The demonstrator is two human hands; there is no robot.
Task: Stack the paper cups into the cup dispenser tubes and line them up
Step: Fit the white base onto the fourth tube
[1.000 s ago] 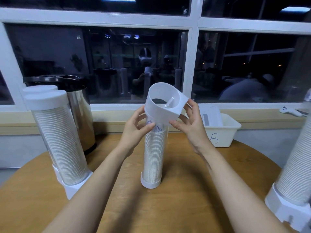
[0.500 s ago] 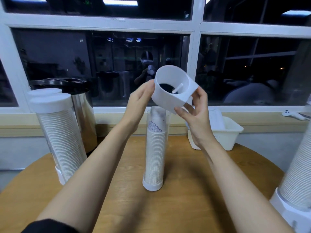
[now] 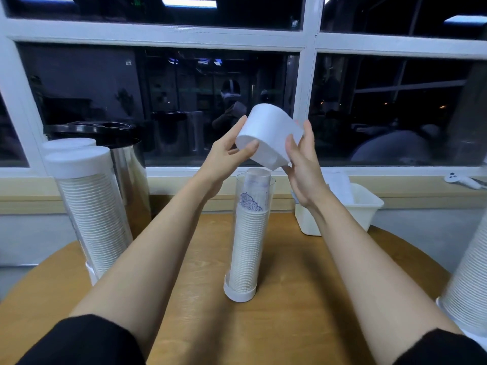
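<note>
Running this one remotely, here's what bugs me. At 9 o'clock on the counter two filled dispensers stand close together, no trouble there. The left hand has its fingers and thumb curled round the left side of the white end piece, which hangs tilted just above the open mouth of the middle tube. That tube is dead centre, packed with paper cups to about rim level. The right hand grips the piece's other side the same way. Nothing braces the tube, so if the piece lands crooked I reckon it snags the rim and tips that skinny thing, maybe toward the white bin at 1 o'clock. The top cup could get squashed too. The big dispenser at 3 o'clock sits near the right forearm, so a bump risk.
</note>
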